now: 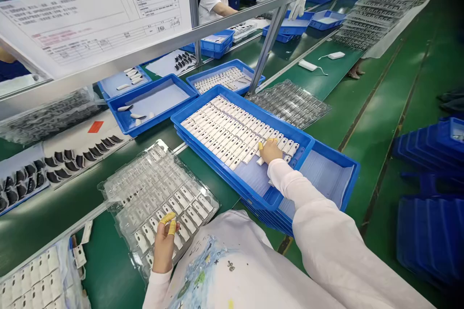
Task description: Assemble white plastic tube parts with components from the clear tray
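Observation:
My right hand (pixel 270 150) reaches into a blue tray (pixel 253 188) filled with rows of small white plastic parts (pixel 232 128). Its fingers, with yellow finger cots, are curled down onto parts at the tray's near right corner. My left hand (pixel 165 244) rests on the near edge of a clear blister tray (pixel 155 193), its fingers pinched on a white part in the tray's front rows. The blister tray holds white parts in its nearer pockets. Both sleeves are white.
More blue trays (pixel 152 101) lie behind on the green conveyor, one holding white parts (pixel 223 78). Black parts (pixel 65 159) sit in rows at left. Empty clear blister trays (pixel 290 101) lie at right. Stacked blue bins (pixel 431 193) stand far right. A person (pixel 213 0) sits beyond an aluminium frame post (pixel 271 34).

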Demonstrator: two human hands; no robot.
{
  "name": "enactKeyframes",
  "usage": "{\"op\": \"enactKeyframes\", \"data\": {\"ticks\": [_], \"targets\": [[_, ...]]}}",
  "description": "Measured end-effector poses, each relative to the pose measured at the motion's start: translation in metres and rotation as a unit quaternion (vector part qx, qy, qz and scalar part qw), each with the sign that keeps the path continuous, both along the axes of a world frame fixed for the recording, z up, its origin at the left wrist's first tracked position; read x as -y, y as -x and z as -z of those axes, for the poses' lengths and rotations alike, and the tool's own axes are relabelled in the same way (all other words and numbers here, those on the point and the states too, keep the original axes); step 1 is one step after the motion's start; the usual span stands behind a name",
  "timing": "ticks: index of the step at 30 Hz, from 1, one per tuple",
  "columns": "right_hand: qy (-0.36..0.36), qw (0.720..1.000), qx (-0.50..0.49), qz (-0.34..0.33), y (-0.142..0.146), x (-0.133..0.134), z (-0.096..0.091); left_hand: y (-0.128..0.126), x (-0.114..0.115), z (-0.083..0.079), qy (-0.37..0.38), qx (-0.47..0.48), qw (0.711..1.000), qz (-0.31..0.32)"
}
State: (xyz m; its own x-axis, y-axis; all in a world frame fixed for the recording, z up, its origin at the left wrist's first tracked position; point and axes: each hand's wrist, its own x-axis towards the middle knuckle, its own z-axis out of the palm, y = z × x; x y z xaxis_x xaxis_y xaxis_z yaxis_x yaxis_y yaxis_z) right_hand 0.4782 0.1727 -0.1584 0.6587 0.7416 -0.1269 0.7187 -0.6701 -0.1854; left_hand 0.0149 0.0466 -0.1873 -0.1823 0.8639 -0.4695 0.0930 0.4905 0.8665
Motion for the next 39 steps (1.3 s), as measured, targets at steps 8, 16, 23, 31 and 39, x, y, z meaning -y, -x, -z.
{"op": "enactKeyframes", "data": {"ticks": [8, 16, 23, 31, 39], "targets": [[-0.089, 0.993, -0.042, -0.070, 0.037, 0.005, -0.054, -0.003, -0.001, -0.040, 0.000, 0.004, 1.000, 0.023], [-0.352, 0.791, -0.416, -0.277, 0.192, 0.053, -0.130, -0.040, -0.011, -0.134, -0.257, -0.103, 0.941, 0.197], [-0.378, 0.649, -0.557, -0.355, 0.273, 0.074, -0.165, -0.062, -0.012, -0.167, -0.509, -0.384, 0.762, 0.110], [-0.373, 0.538, -0.651, -0.383, 0.273, 0.076, -0.170, -0.044, 0.013, -0.168, -0.458, -0.284, 0.838, 0.084], [-0.404, 0.482, -0.712, -0.313, 0.280, 0.070, -0.183, -0.052, 0.027, -0.191, -0.193, 0.204, 0.944, 0.175]]}}
